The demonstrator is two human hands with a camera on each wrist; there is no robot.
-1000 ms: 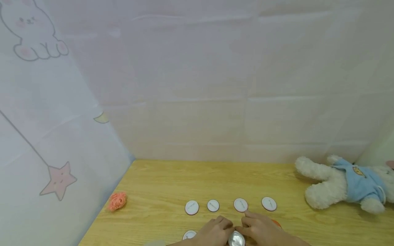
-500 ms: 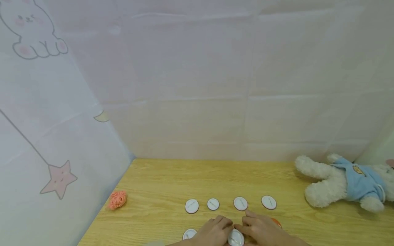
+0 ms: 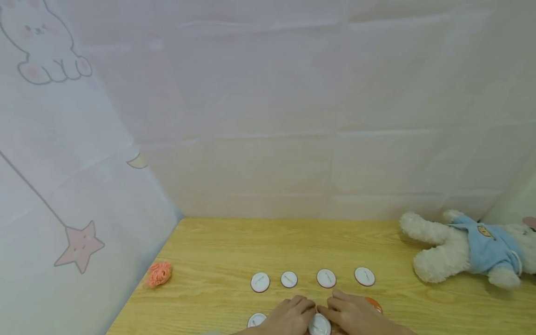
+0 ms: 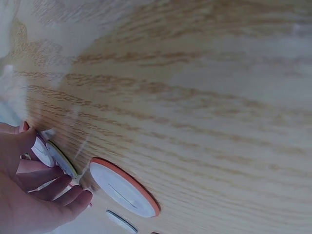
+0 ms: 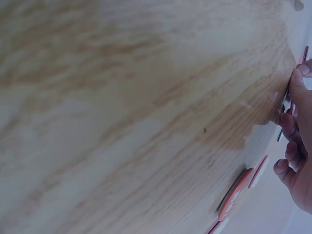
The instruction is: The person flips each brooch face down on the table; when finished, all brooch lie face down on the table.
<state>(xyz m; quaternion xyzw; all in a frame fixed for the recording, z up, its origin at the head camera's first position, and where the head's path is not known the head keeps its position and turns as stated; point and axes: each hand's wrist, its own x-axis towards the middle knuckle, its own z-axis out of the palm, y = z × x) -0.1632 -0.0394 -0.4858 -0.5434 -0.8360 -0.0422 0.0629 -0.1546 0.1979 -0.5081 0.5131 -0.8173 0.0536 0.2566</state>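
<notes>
A round pin-back badge [image 3: 319, 324], white back up, is between my two hands at the bottom of the head view. My left hand [image 3: 291, 317] grips its left side, and the left wrist view shows thumb and fingers around the badge [image 4: 43, 152]. From the other side my right hand [image 3: 352, 316] pinches the badge's edge with thumb and forefinger, close to the left fingertips. In the right wrist view the right hand [image 5: 301, 131] covers most of the badge; its other fingers are loosely bent. The badge's front is hidden.
Behind the hands, several badges, such as a white-backed one [image 3: 326, 278], lie in a row on the wooden table [image 3: 234, 242]. Another badge [image 3: 257, 320] is left of the left hand; an orange badge [image 3: 374, 304] is beyond the right. Coral yarn [image 3: 159, 274] and a plush toy [image 3: 465, 246] lie at the sides.
The badge between my hands has tilted slightly, and its bright glare has faded to plain white. Both hands keep nearly the same place.
</notes>
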